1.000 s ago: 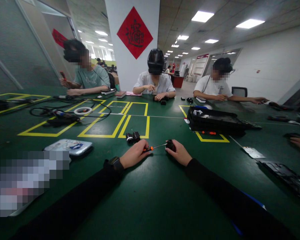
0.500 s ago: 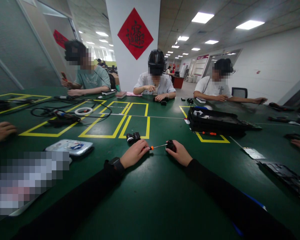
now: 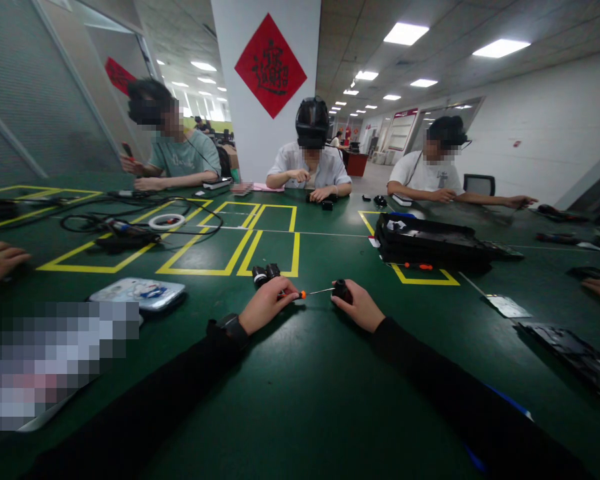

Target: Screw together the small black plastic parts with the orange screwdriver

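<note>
My left hand is closed round the handle of a screwdriver, orange at its front end. The thin metal shaft points right, and its tip meets a small black cylindrical part. That part is gripped by my right hand, thumb in front and fingers behind it. Just beyond my left hand, two more black cylindrical parts stand on the green table. My fingers hide most of the screwdriver handle, and what the tip touches is too small to make out.
Black trays lie at the right, with an orange-handled screwdriver before them. A tin case sits at the left, below looped black cables. Three people sit across the table. Other people's hands reach in at both edges.
The fingers of my left hand have shifted slightly on the screwdriver handle. My right hand and the black part stay in place.
</note>
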A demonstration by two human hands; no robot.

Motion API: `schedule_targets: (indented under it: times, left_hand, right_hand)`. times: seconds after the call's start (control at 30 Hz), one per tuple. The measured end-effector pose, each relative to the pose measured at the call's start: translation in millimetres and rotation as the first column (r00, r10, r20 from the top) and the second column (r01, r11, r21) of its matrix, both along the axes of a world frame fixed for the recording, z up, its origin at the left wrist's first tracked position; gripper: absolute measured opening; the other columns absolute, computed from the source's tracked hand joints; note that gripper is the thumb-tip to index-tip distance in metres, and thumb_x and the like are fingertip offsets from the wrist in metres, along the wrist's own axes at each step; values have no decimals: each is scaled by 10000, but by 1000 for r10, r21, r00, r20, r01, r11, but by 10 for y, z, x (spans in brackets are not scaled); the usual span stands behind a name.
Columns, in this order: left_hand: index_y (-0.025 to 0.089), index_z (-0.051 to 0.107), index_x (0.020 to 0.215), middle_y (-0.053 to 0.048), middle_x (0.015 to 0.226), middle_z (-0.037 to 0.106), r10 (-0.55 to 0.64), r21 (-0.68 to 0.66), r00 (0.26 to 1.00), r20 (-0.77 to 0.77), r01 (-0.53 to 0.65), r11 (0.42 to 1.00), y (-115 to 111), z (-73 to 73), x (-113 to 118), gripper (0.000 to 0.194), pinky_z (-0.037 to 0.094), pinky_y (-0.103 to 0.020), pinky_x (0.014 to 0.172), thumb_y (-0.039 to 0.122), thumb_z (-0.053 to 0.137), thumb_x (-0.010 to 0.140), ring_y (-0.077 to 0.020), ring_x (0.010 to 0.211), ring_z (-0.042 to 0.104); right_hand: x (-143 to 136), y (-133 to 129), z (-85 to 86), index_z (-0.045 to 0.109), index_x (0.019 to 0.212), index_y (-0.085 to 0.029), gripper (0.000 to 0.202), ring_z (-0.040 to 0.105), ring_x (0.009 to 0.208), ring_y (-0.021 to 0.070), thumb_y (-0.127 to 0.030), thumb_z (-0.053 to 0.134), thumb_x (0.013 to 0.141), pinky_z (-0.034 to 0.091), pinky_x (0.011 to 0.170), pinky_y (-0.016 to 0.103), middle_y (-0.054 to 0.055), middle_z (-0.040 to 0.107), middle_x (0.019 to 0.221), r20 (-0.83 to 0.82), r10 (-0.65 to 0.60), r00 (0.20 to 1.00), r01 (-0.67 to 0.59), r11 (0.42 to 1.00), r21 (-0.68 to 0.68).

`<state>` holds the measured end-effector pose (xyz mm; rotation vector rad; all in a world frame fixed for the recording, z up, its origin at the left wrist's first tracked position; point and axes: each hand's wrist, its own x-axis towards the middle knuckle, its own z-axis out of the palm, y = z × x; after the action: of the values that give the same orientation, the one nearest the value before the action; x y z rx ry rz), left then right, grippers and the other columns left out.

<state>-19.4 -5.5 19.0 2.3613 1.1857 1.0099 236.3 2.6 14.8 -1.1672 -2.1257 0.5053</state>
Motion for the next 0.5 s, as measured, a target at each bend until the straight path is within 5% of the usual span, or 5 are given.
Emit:
schedule_targets:
  times: [0.23, 0.5]
  left_hand:
    - [197, 623, 887, -46, 850, 594, 68, 142, 982, -178, -43, 989, -76, 50, 1, 233, 431, -321, 753, 391, 551, 781, -186, 840, 520]
    - [210, 615, 994, -56, 904, 585, -8, 84, 973, -230, 29, 996, -59, 31, -6, 290, 439, -303, 752, 377, 415, 865, -171, 838, 532]
  right_hand:
    - [-13, -1, 6, 534, 1095, -145, 325, 537, 930, 198, -291, 549, 805, 413, 838, 340, 94, 571, 1008, 2, 3, 1000, -3, 1000, 2]
    - [-8, 0, 10, 537, 1090, -152, 320, 539, 951, 202, -289, 550, 801, 410, 853, 346, 95, 575, 1021, -14, 6, 1000, -6, 1000, 2]
